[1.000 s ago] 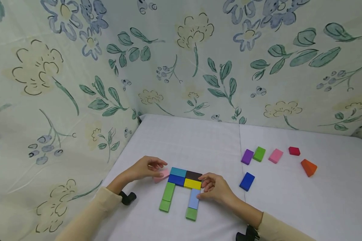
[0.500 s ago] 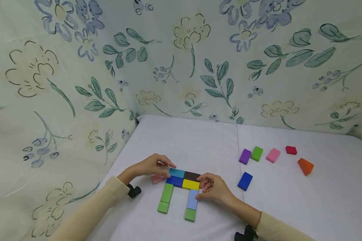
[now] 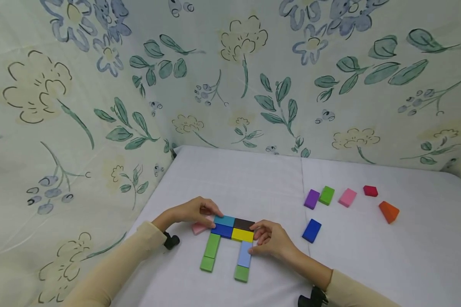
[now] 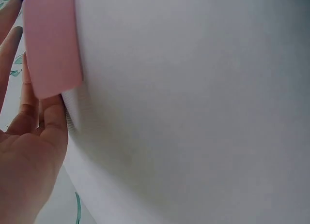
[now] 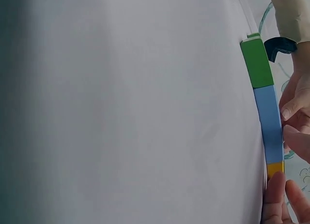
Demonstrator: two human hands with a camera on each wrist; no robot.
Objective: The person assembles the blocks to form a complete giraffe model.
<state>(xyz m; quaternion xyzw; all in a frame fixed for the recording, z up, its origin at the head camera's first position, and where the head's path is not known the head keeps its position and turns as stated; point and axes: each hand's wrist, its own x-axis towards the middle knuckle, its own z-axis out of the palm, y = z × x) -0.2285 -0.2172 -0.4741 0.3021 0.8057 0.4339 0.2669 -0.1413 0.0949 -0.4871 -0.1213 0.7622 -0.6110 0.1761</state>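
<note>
Wooden-looking blocks lie joined in a table-like shape: a teal block (image 3: 226, 220) and dark brown block (image 3: 243, 224) behind a dark blue block (image 3: 221, 230) and yellow block (image 3: 242, 235). Two green blocks form the left leg; a light blue block (image 3: 244, 254) and green block (image 3: 241, 273) form the right. My left hand (image 3: 192, 212) touches the teal and dark blue ends with fingertips and thumb. Partly hidden beneath it lies a pink block (image 4: 53, 45). My right hand (image 3: 273, 239) rests fingertips at the brown and yellow ends, its thumb by the light blue block.
To the right lie loose blocks: purple (image 3: 312, 199), green (image 3: 326, 195), pink (image 3: 347, 198), red (image 3: 370, 190), an orange wedge (image 3: 389, 212) and blue (image 3: 312, 230). Floral cloth (image 3: 230, 85) hangs behind the white-covered table (image 3: 253, 175).
My left hand has moved right, from over the pink block to the left end of the teal and dark blue blocks. The right hand stays at the opposite end.
</note>
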